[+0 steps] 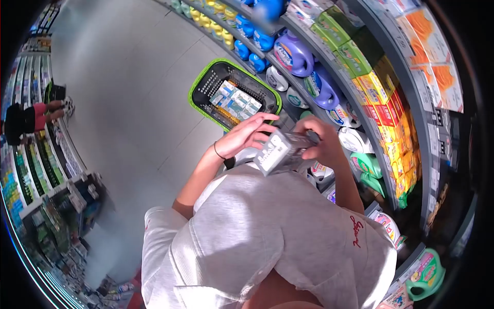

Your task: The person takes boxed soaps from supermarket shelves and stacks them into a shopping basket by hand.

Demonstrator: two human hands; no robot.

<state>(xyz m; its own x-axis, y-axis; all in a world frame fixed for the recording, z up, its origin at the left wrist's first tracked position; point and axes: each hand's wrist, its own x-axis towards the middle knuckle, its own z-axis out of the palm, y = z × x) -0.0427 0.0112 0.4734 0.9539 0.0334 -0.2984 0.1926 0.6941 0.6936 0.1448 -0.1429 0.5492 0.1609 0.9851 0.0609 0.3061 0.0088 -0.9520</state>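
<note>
Box with unreadably blurred lettering is pinched by right hand, left hand spread alongside.

The grey-and-white rectangular box is blurred, its print too smeared to read. The glossy blue plastic bottle is blurred and cut off by the top edge.

The right hand grips a grey box by its dark end; the left hand spreads its fingers just beside it. Beyond, a green-rimmed black basket holds pale packs toward its nearer end. Purple bottles line the shelf's front edge.
</note>
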